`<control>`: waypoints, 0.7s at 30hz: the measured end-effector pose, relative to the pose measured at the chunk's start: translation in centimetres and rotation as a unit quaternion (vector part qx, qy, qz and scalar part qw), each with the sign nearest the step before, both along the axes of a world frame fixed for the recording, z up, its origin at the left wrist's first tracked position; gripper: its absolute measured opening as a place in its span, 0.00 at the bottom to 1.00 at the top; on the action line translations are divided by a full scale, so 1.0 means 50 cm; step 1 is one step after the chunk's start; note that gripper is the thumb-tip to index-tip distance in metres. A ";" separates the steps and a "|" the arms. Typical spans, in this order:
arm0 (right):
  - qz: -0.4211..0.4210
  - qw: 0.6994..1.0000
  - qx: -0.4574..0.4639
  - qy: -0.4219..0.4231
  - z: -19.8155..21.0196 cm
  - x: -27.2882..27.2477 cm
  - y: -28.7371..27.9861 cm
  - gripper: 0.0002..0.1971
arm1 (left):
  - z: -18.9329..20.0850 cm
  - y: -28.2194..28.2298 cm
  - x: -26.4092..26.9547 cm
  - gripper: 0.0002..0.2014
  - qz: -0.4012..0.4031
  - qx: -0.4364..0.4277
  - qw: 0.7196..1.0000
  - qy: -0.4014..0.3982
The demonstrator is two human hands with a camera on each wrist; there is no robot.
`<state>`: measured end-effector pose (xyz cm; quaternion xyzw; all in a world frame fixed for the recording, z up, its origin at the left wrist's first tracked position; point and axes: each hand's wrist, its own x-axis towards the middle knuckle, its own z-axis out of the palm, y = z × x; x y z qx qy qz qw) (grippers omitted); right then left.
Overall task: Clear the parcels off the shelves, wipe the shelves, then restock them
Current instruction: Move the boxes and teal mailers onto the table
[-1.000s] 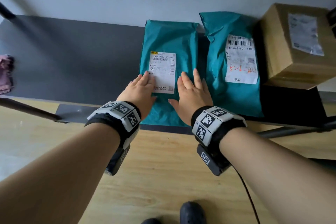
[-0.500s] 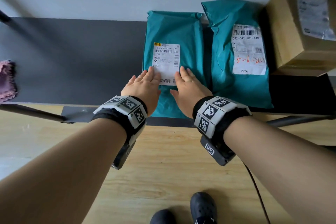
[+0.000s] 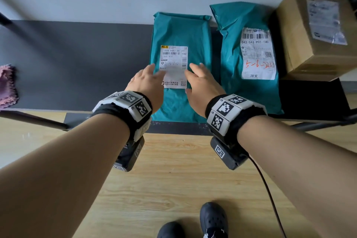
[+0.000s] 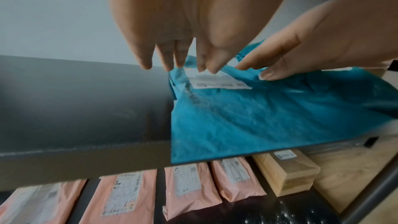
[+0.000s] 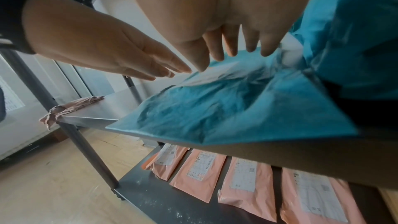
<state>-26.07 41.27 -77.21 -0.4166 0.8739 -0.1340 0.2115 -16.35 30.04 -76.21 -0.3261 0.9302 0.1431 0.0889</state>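
Hovering over the left teal parcel [image 3: 179, 67], the left hand [image 3: 147, 83] and right hand [image 3: 201, 85] keep their fingers [image 4: 212, 64] straight and slightly spread, gripping nothing; whether the tips touch the wrapper I cannot tell. That parcel lies flat on the top shelf [image 3: 77, 63], its near end right at the shelf's front edge or slightly over it. A careless nudge toward the person could slide the slick bag off onto the floor [image 3: 173, 170]. Just right of it lies a second teal parcel [image 3: 249, 56], close enough that a push sideways would shove or overlap it. Further right stands a cardboard box [image 3: 313, 35], which blocks any more room that way. Well left of the parcel, a pink cloth [image 3: 6, 85] sits at the shelf's end. Below, pink parcels [image 4: 127, 195] and a tan box [image 4: 286, 169] fill the lower shelf [image 5: 150, 198].
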 end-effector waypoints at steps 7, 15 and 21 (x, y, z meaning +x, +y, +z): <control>-0.020 0.999 -0.040 -0.013 0.121 0.049 0.072 0.25 | 0.114 0.045 0.032 0.19 -0.003 0.018 0.998 0.063; -0.083 0.993 -0.085 -0.013 0.358 0.125 0.211 0.22 | 0.339 0.174 0.116 0.23 -0.034 0.079 0.992 0.091; -0.163 0.973 -0.162 0.003 0.544 0.170 0.355 0.19 | 0.530 0.317 0.116 0.23 -0.122 0.104 0.978 0.134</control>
